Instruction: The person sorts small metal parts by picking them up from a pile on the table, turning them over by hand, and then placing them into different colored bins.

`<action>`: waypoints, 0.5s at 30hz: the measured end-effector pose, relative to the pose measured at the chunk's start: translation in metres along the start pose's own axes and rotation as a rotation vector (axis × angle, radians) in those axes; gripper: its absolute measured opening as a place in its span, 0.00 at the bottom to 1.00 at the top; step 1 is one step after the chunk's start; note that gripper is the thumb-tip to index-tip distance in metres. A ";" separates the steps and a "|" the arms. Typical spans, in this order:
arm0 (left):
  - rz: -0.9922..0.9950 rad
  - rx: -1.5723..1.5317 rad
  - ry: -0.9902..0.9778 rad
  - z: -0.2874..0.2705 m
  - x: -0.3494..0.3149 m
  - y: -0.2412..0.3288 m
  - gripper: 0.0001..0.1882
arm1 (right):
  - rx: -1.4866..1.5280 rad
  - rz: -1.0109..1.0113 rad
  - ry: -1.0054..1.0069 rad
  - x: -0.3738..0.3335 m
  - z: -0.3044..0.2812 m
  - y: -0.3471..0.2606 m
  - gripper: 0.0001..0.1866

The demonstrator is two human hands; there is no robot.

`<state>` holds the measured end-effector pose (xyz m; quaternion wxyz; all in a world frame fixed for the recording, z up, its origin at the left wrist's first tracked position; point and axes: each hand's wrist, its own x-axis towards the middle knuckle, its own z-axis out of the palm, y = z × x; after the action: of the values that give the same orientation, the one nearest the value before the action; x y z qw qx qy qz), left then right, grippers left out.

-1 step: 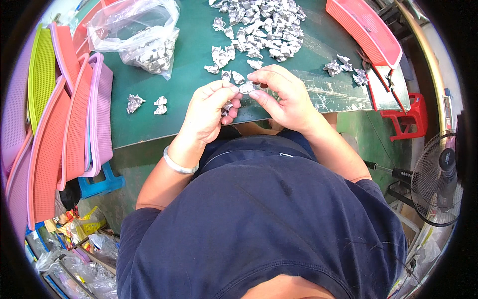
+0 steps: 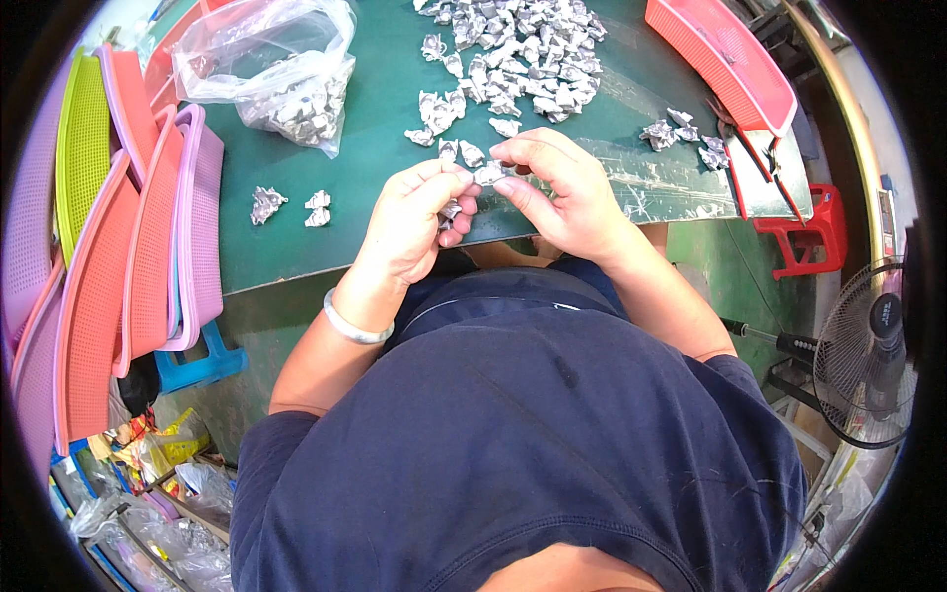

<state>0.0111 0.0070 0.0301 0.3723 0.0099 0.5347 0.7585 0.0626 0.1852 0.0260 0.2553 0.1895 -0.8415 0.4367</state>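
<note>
Near the table's front edge, my left hand [image 2: 402, 219] is closed, its curled fingers around a small silver metal part [image 2: 449, 213]. Its thumb and forefinger meet beside another silver metal piece [image 2: 488, 175]. My right hand [image 2: 572, 192] pinches that piece from the other side, between thumb and forefinger. The fingers partly cover both pieces, so their full shape is hidden. Just beyond my fingertips lie a couple of loose silver parts [image 2: 472, 154]. Farther back, a large heap of similar parts [image 2: 533, 54] spreads over the green table [image 2: 380, 109].
A clear plastic bag [image 2: 296, 104] of silver parts stands at the left, with a few loose pieces [image 2: 317, 208] nearer me. Stacked plastic baskets [image 2: 148, 257] crowd the left edge. At right are a pink basket [image 2: 725, 59], small parts [image 2: 659, 135], a red stool [image 2: 814, 237] and a fan [image 2: 868, 345].
</note>
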 end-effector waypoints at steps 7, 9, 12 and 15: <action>-0.051 -0.051 -0.044 0.000 0.003 0.000 0.08 | 0.042 0.092 -0.067 -0.001 -0.004 0.000 0.11; -0.054 -0.053 -0.050 0.000 0.003 0.000 0.08 | 0.063 0.103 -0.028 -0.001 -0.002 0.000 0.09; -0.057 -0.053 -0.052 0.001 0.002 0.000 0.08 | 0.087 0.120 -0.010 -0.001 -0.001 0.000 0.08; -0.056 -0.052 -0.054 0.001 0.002 0.001 0.08 | 0.083 0.126 -0.057 -0.001 -0.003 0.002 0.10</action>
<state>0.0096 0.0087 0.0304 0.4077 0.0056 0.5049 0.7608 0.0637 0.1892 0.0257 0.1951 0.1588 -0.8399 0.4809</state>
